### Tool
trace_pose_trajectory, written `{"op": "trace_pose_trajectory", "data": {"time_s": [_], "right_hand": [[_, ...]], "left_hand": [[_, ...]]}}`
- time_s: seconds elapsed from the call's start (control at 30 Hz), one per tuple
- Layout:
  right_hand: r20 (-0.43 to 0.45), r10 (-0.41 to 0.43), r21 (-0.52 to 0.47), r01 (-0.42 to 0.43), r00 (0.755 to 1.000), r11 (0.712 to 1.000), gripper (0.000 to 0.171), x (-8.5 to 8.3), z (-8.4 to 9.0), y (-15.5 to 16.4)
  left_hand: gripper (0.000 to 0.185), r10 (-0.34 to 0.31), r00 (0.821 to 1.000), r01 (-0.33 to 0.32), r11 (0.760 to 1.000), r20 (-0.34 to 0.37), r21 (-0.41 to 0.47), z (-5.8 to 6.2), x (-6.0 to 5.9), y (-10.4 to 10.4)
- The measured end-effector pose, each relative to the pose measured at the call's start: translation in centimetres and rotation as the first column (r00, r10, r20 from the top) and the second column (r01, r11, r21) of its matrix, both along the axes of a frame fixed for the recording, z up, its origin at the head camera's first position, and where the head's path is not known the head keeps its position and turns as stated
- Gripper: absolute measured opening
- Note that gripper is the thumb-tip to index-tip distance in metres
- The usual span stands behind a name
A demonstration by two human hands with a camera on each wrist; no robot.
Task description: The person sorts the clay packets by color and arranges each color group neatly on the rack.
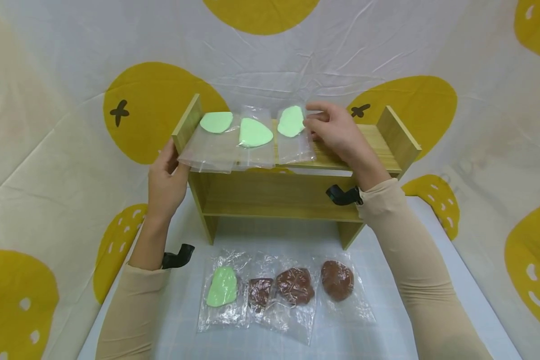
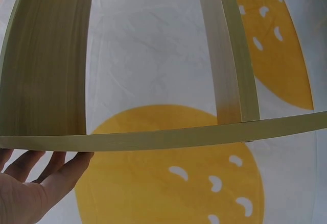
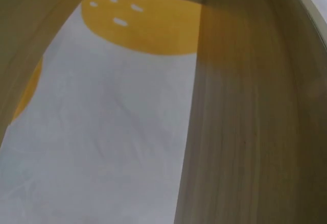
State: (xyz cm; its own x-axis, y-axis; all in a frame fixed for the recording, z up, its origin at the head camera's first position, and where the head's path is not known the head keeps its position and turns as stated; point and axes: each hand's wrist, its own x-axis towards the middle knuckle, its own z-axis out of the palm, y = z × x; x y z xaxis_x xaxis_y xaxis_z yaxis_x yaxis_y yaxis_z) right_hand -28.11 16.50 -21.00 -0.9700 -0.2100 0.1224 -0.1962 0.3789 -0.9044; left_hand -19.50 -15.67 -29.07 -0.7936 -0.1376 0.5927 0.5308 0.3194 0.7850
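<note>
A small wooden two-tier shelf (image 1: pixel 274 192) stands on the table. Three clear bags lie on its top board, each with a pale green flat piece: left (image 1: pixel 216 122), middle (image 1: pixel 254 133), right (image 1: pixel 291 121). My right hand (image 1: pixel 324 122) lies on the top board and pinches the right edge of the right green bag. My left hand (image 1: pixel 167 167) is at the shelf's front left corner, beside the left bag. In the left wrist view its fingers (image 2: pixel 56 165) are straight and touch the underside of the board (image 2: pixel 153 140). The right wrist view shows only shelf wood (image 3: pixel 245 132) and cloth.
In front of the shelf lie several more clear bags in a row: one green piece (image 1: pixel 222 287), a small brown square (image 1: pixel 260 291), and two brown lumps (image 1: pixel 295 285) (image 1: pixel 337 280). A white cloth with yellow shapes (image 1: pixel 157 100) hangs close behind and around.
</note>
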Motion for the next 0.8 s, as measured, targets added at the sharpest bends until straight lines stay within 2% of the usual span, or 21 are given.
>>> {"op": "trace_pose_trajectory", "data": {"time_s": [0.1,0.3,0.43,0.53,0.67,0.8], "right_hand": [[-0.021,-0.008,0.023,0.009,1.0,1.0,0.051,0.1,0.1,0.0],[-0.057,0.051,0.057,-0.048,0.997,0.997,0.053,0.0,0.1,-0.2],[-0.083,0.033,0.086,-0.026,0.996,0.996,0.051,0.3,0.2,-0.2],[-0.105,0.011,0.066,-0.004,0.994,0.998,0.048,0.8,0.2,0.0],[-0.189,0.021,-0.025,-0.026,0.982,0.999,0.041,2.6,-0.1,0.3],[-0.292,0.085,-0.124,-0.126,0.953,0.984,0.034,5.6,-0.6,0.3]], "left_hand": [[0.044,0.004,1.0,-0.004,1.0,-0.005,-0.003,0.0,-0.1,-0.1],[0.043,0.011,1.0,-0.011,1.0,-0.019,-0.002,0.0,-0.2,-0.2],[0.044,0.006,1.0,-0.006,1.0,-0.015,-0.002,-0.1,-0.3,-0.1],[0.044,0.006,1.0,-0.006,1.0,-0.008,0.001,-0.2,-0.2,-0.1],[0.044,0.004,1.0,-0.004,1.0,-0.007,0.001,-0.2,-0.1,0.0],[0.044,0.002,1.0,-0.002,1.0,-0.011,-0.002,-0.1,-0.1,0.0]]}}
